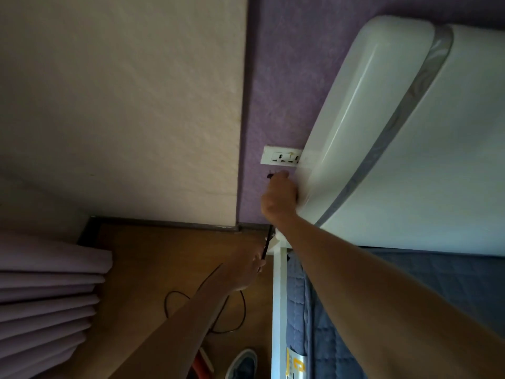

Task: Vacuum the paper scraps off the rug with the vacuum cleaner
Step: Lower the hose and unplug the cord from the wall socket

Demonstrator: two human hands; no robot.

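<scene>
Plug hovering just under the wall socket

The right hand (pixel 278 196) is reaching up along the purple wall (pixel 276 86), its fingers curling round a black plug (pixel 270 175) whose tip is poking out to the left of the knuckles. The plug is sitting just below the white socket plate (pixel 281 157) and is not in any of its holes; whether it is touching the wall is not clear. The back of this hand is lying close against the edge of the white headboard (pixel 382 119).

Lower down, the left hand (pixel 246 269) is hanging over the wooden floor (pixel 142 258) beside the white bed frame (pixel 278 310), gripping the black cord (pixel 266 244) between fingers and thumb, though the hand is dim and blurred. The cord is running down from under the right wrist, passing through the left hand and looping on the floor below it.

A blue quilt (pixel 341 337) is covering the bed on the right, a folded lilac curtain (pixel 46 291) is hanging on the left, and a blue shoe (pixel 243 365) is standing at the bottom edge next to a red and white object (pixel 201 363) too cropped to identify
</scene>
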